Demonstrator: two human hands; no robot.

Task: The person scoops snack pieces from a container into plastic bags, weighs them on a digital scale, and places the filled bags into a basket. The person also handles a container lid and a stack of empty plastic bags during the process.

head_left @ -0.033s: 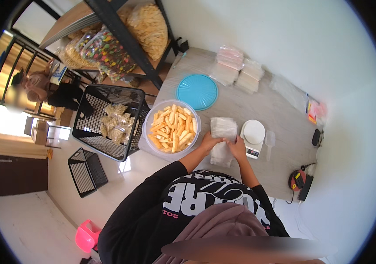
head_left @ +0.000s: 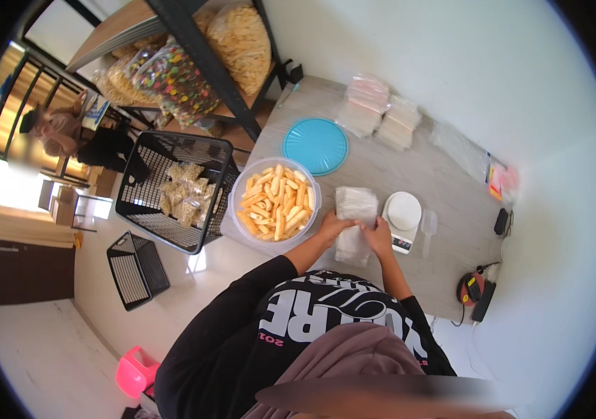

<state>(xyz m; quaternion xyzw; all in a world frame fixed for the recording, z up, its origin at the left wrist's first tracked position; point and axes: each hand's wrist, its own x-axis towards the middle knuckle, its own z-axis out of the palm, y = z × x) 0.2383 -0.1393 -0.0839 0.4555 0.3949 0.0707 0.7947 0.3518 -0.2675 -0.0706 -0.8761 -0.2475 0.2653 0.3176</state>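
Note:
A stack of see-through plastic bags (head_left: 356, 202) lies on the table in front of me, and its lower part reaches toward my body. My left hand (head_left: 333, 228) pinches the stack's left side near the middle. From the right, my right hand (head_left: 378, 235) grips it too, and the two thumbs nearly meet on top. Beside my right hand stands a white kitchen scale (head_left: 402, 216) with a round pan. Left of the bags is a round tub (head_left: 276, 202) full of pale yellow stick-shaped snacks. Its likely lid, a blue round one (head_left: 315, 146), lies flat behind it.
A black crate (head_left: 172, 192) holding filled snack bags adjoins the table's left edge. A smaller black basket (head_left: 137, 271) is on the floor. More bag stacks (head_left: 368, 105) lie by the wall. A plastic scoop (head_left: 429, 227) and cable reel (head_left: 470, 288) are right. Another person (head_left: 102, 150) is far left.

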